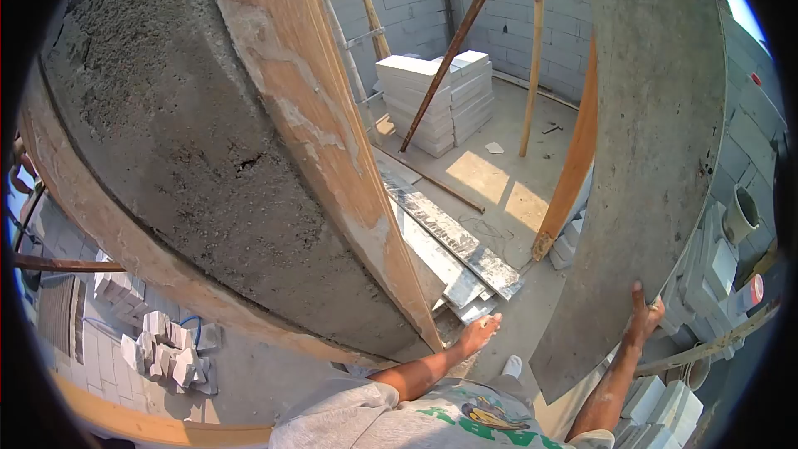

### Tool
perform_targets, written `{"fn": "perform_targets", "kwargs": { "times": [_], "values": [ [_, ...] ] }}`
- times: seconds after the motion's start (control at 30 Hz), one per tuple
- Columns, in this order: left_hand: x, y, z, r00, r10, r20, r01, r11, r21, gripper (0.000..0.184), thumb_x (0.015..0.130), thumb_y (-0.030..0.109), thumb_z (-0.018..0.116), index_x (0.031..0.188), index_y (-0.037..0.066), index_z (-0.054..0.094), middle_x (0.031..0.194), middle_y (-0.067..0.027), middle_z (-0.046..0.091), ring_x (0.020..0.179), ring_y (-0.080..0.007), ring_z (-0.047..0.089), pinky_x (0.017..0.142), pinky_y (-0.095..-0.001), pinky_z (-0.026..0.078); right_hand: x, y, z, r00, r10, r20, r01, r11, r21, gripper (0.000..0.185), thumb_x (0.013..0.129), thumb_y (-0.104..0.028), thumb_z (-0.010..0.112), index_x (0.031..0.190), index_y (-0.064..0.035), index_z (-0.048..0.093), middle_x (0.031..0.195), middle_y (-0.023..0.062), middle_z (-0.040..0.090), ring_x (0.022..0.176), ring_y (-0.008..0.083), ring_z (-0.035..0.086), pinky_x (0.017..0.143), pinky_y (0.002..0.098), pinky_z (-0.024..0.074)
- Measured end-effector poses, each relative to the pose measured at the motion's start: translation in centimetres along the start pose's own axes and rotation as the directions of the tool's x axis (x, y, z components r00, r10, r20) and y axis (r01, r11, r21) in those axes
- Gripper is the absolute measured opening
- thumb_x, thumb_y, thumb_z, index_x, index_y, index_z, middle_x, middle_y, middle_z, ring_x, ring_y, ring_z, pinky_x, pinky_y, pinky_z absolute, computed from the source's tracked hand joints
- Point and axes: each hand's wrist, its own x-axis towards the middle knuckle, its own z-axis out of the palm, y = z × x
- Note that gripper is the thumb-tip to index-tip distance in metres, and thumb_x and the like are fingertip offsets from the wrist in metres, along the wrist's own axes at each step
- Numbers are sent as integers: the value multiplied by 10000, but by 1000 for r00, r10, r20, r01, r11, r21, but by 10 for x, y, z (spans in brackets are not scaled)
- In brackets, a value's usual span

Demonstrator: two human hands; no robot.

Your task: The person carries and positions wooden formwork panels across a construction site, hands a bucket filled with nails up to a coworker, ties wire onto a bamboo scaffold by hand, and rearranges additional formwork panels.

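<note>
My right hand grips the edge of a long grey board near its lower end. The thumb lies on the board's face and the fingers go behind the edge, partly hidden. The board stands steeply on my right and reaches past the top of the view. My left hand is in front of my body, with loosely bent fingers and nothing visible in it. Near it is the lower end of a wooden form plank, which borders a wide band of wet grey concrete on my left.
White blocks are stacked beyond a rusty prop. A ladder leans at the back wall. Cement-stained boards lie on the floor below. Broken blocks are heaped at lower left. A bucket sits at right.
</note>
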Motion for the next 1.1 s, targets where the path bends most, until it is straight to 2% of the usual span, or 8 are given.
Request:
{"fn": "perform_targets", "kwargs": {
  "times": [0.17,0.23,0.3,0.43,0.53,0.9,1.03,1.1],
  "values": [
    [47,-3,-5,993,-59,-107,62,998,26,625,887,534,454,1089,-50,549,948,-116,617,896,-178,594,809,-303,470,73,60,41,979,68,192,-37,986,-162,348,751,-227,729,949,42,630,899,49,640,800,138,567,781,278,432],
    [73,-6,3,973,-46,-227,18,992,-124,637,884,540,456,1062,-63,556,925,-119,617,867,-176,594,805,-305,476,99,83,67,977,34,213,-24,999,-46,304,740,-226,747,875,31,655,797,25,647,723,118,560,702,271,446],
    [98,-11,10,962,-28,-272,-61,948,-313,639,879,551,457,1038,-59,567,912,-115,617,830,-154,595,744,-286,480,124,99,86,964,111,240,-77,986,-146,284,729,-203,755,856,31,657,777,22,648,704,112,559,673,266,446],
    [97,61,38,899,-103,-425,-21,961,-276,623,859,565,484,1026,-26,587,919,-112,630,821,-172,604,718,-287,450,167,133,135,945,122,303,-139,990,34,265,727,-160,746,875,44,662,753,11,648,678,98,539,649,265,440],
    [117,53,45,846,-195,-496,4,933,-360,595,859,550,496,1005,-18,594,874,-99,640,746,-166,617,630,-252,428,196,156,170,924,177,338,-171,984,-48,235,731,-116,736,897,34,665,770,13,656,689,96,551,661,255,443],
    [176,35,-13,750,-427,-506,139,849,-510,498,887,557,423,888,82,573,700,54,523,599,-51,481,543,-189,341,251,210,244,938,134,321,-132,991,-29,227,740,-106,733,896,40,655,785,27,650,716,99,562,680,242,444],
    [223,25,-40,861,-314,-401,48,834,-550,488,870,541,483,886,62,575,688,38,512,562,-60,460,505,-198,325,268,227,265,918,183,352,-222,972,74,263,746,-119,735,940,34,644,843,27,646,759,108,568,704,246,445],
    [244,60,-35,791,-328,-517,95,900,-426,512,865,543,492,888,38,569,692,16,518,584,-64,488,514,-210,344,263,223,250,926,166,339,-204,976,81,277,749,-125,736,957,29,638,877,30,642,783,113,567,724,252,445]
  ]
}}
